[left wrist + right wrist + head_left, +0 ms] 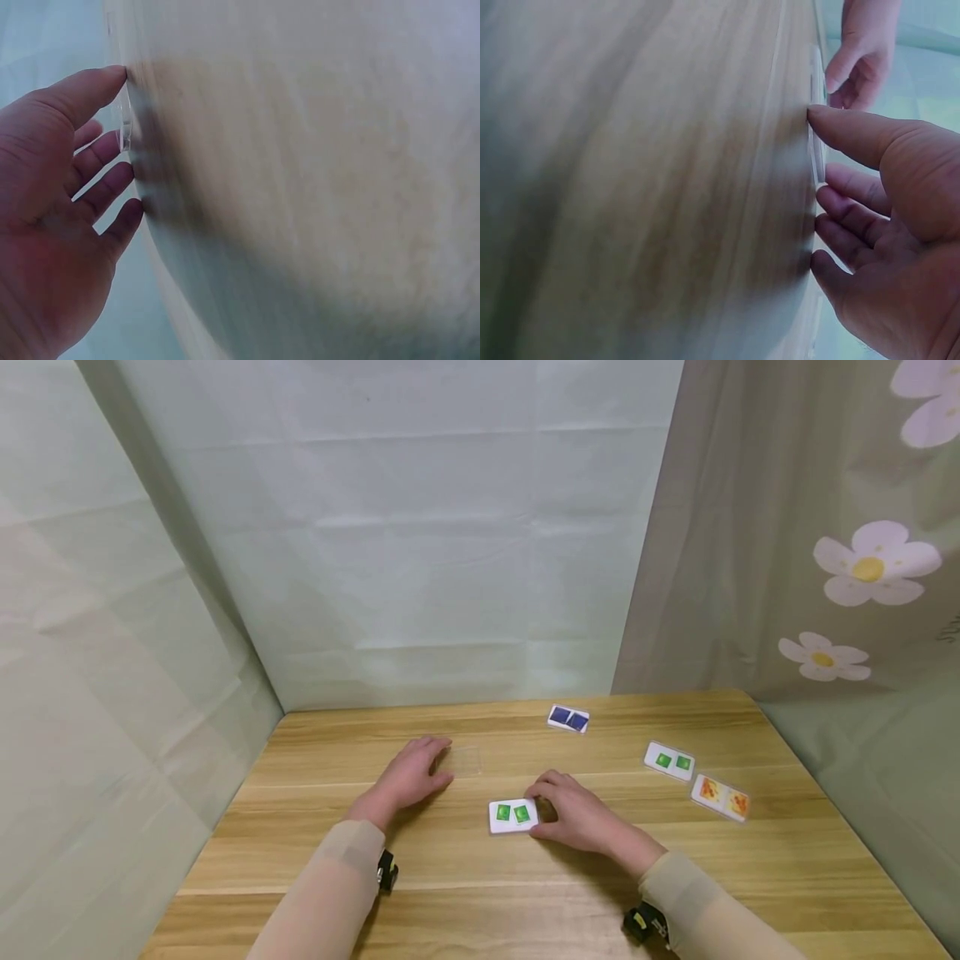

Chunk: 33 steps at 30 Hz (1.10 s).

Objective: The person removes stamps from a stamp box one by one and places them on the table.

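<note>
On the wooden table, a thin clear plastic rectangle [467, 762] lies at my left hand [408, 774]. Thumb and fingers hold its left end from both edges; in the left wrist view the clear piece [125, 129] shows between them. A white card [513, 817] with two green squares lies nearer the front edge. My right hand [573, 814] grips this card's right end, thumb on the near edge and fingers on the far one. The right wrist view shows the card's thin edge [817, 154] between thumb and fingers, with the left hand beyond it.
Toward the right lie a second green-square card [670, 762] and a card with orange pictures [721, 798]. A card with dark blue squares [568, 718] sits near the back edge. Pale curtains [450, 568] hang behind the wooden table [315, 860] and at its sides.
</note>
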Tool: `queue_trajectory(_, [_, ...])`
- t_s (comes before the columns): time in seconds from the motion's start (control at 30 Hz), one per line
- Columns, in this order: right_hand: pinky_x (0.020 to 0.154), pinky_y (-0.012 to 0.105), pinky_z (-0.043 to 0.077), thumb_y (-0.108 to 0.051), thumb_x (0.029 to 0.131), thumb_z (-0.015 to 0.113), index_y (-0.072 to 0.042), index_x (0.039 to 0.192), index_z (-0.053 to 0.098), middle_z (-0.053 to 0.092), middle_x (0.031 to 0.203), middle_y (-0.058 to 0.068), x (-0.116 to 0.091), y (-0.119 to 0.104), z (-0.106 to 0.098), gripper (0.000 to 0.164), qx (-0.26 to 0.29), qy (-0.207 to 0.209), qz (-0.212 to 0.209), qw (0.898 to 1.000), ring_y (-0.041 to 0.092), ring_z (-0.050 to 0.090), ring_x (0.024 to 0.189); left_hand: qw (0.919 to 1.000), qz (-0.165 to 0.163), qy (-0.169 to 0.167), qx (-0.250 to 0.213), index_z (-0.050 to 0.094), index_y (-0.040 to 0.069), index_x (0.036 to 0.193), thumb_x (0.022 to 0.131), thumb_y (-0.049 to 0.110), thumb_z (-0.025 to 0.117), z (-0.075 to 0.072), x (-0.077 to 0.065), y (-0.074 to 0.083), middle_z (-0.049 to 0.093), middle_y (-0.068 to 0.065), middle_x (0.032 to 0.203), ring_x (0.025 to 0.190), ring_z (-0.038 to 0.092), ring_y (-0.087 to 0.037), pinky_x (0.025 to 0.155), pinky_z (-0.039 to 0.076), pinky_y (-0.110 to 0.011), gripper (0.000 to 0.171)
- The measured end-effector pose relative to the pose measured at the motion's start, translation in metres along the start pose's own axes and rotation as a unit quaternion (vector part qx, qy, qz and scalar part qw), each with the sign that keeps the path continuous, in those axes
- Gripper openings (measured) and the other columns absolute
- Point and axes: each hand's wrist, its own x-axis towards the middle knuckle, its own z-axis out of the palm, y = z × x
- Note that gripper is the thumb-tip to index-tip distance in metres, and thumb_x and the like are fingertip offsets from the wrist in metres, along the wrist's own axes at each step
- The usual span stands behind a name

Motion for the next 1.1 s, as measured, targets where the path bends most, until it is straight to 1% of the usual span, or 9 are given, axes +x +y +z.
queue_trajectory(0.2, [0.110,0.053,0.054,-0.020,0.093,0.092,-0.006,0.131,0.073,0.064,0.133,0.007,-0.001,-0.001,0.000,0.045,0.002,-0.001,0.001,1.000,0.027,0.060,0.125,1.0000,0.003,-0.001,0.002,0.055,0.001,0.158,0.103,0.022,0.080,-0.002,-0.002,0.002,0.058,-0.024,0.156,0.147,0.051,-0.046,0.124,0.040,-0.060,0.064])
queue_trajectory(0.37, [0.110,0.053,0.054,-0.020,0.093,0.092,-0.006,0.131,0.073,0.063,0.133,0.007,-0.001,-0.001,0.001,0.045,0.002,-0.002,0.002,1.000,0.027,0.060,0.125,0.9999,-0.002,0.001,-0.011,0.052,0.000,0.160,0.103,0.024,0.081,-0.002,-0.004,0.003,0.055,-0.025,0.159,0.149,0.048,-0.045,0.126,0.038,-0.059,0.068])
queue_trajectory(0.5, [0.109,0.053,0.054,-0.020,0.093,0.092,-0.006,0.132,0.073,0.063,0.133,0.007,-0.001,-0.001,0.000,0.045,0.003,-0.001,0.003,1.000,0.027,0.060,0.125,0.9996,0.000,0.010,-0.025,0.050,0.001,0.162,0.104,0.027,0.080,-0.001,-0.006,0.007,0.051,-0.025,0.163,0.152,0.046,-0.046,0.126,0.036,-0.061,0.070])
queue_trajectory(0.6, [0.109,0.053,0.054,-0.020,0.093,0.092,-0.005,0.132,0.073,0.063,0.132,0.008,-0.001,-0.001,-0.001,0.046,0.001,-0.001,0.002,1.000,0.028,0.060,0.125,0.9992,-0.003,0.015,-0.038,0.049,0.002,0.163,0.104,0.029,0.080,-0.002,-0.009,0.013,0.050,-0.023,0.165,0.154,0.043,-0.045,0.128,0.034,-0.060,0.072])
queue_trajectory(0.7, [0.108,0.054,0.054,-0.020,0.092,0.093,-0.006,0.131,0.073,0.064,0.132,0.007,0.000,-0.002,-0.001,0.045,-0.001,0.000,0.000,1.000,0.028,0.061,0.124,0.9987,0.001,0.022,-0.045,0.050,0.001,0.163,0.104,0.029,0.081,-0.004,-0.012,0.018,0.051,-0.022,0.164,0.154,0.042,-0.045,0.128,0.033,-0.059,0.072])
queue_trajectory(0.77, [0.108,0.054,0.054,-0.020,0.092,0.093,-0.006,0.130,0.073,0.064,0.132,0.007,0.000,-0.003,-0.002,0.045,-0.002,0.000,0.001,1.000,0.028,0.061,0.124,0.9983,0.005,0.026,-0.052,0.051,0.000,0.162,0.104,0.029,0.081,-0.005,-0.014,0.022,0.053,-0.023,0.163,0.154,0.043,-0.045,0.128,0.033,-0.059,0.071])
queue_trajectory(0.9, [0.109,0.053,0.054,-0.020,0.093,0.092,-0.006,0.131,0.073,0.063,0.132,0.007,0.001,-0.003,-0.001,0.045,-0.002,-0.001,0.002,1.000,0.028,0.060,0.125,0.9971,0.006,0.028,-0.071,0.051,0.002,0.162,0.104,0.029,0.081,-0.007,-0.021,0.031,0.054,-0.022,0.162,0.153,0.044,-0.043,0.128,0.035,-0.059,0.070])
queue_trajectory(1.1, [0.109,0.053,0.054,-0.020,0.093,0.092,-0.005,0.132,0.073,0.063,0.133,0.008,0.000,-0.003,-0.001,0.046,-0.001,-0.002,0.007,1.000,0.028,0.060,0.125,0.9941,0.023,0.031,-0.101,0.053,0.003,0.161,0.102,0.026,0.083,-0.007,-0.030,0.047,0.055,-0.019,0.162,0.153,0.045,-0.041,0.127,0.036,-0.059,0.069])
